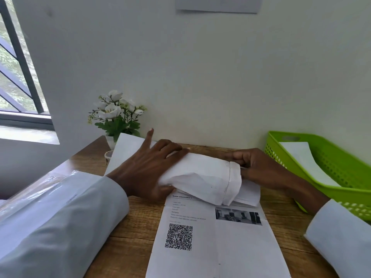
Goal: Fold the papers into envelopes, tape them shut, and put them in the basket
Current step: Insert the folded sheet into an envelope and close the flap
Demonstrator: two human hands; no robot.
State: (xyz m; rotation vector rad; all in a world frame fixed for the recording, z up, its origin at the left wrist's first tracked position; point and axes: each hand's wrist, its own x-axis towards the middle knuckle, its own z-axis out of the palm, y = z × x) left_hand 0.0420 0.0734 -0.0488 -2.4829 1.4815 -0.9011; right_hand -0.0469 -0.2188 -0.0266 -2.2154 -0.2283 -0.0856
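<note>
Head view: a folded white paper envelope (202, 177), puffed and creased, sits at the middle of the wooden table (128, 233), lying over a printed white sheet with a QR code (212, 243). The left hand (146, 169) lies flat on its left end, fingers mostly straight and pressing, 1 finger raised. The right hand (259, 169) has its fingers curled at the folded right-end flap; an actual pinch is likely, though hidden. A green plastic perforated basket (341, 177) at the far right already holds 1 white paper. The envelope looks light, limp and springy, likely to unfold; holding it across the folded edges seems safest.
</note>
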